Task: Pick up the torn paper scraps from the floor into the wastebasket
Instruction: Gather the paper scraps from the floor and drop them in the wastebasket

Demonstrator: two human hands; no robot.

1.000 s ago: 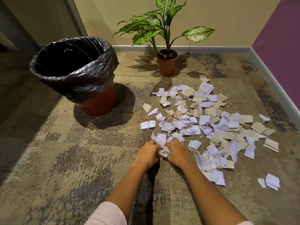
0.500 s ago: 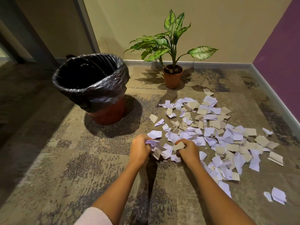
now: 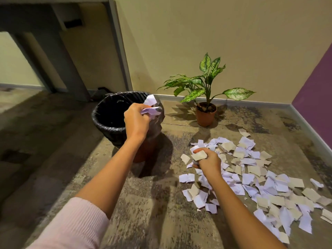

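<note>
A round wastebasket (image 3: pixel 107 123) with a black bag liner stands on the floor at centre left. My left hand (image 3: pixel 137 121) is raised over its right rim, shut on a bunch of white paper scraps (image 3: pixel 151 106). My right hand (image 3: pixel 208 161) is lifted above the floor to the right of the basket, shut on a few white and beige scraps (image 3: pixel 198 156). Many torn scraps (image 3: pixel 260 177), white and beige, lie spread over the floor on the right, from near the plant down to the lower right edge.
A potted green plant (image 3: pixel 205 112) stands against the back wall, right of the basket. A purple wall (image 3: pixel 318 83) and baseboard bound the right side. A dark doorway frame (image 3: pixel 59 56) is at the back left. Mottled carpet (image 3: pixel 53 159) runs to the left.
Both hands have lifted off the floor with scraps in them. The left hand moved up and left to the wastebasket's rim; the right hand rose a little. The camera view rose too.
</note>
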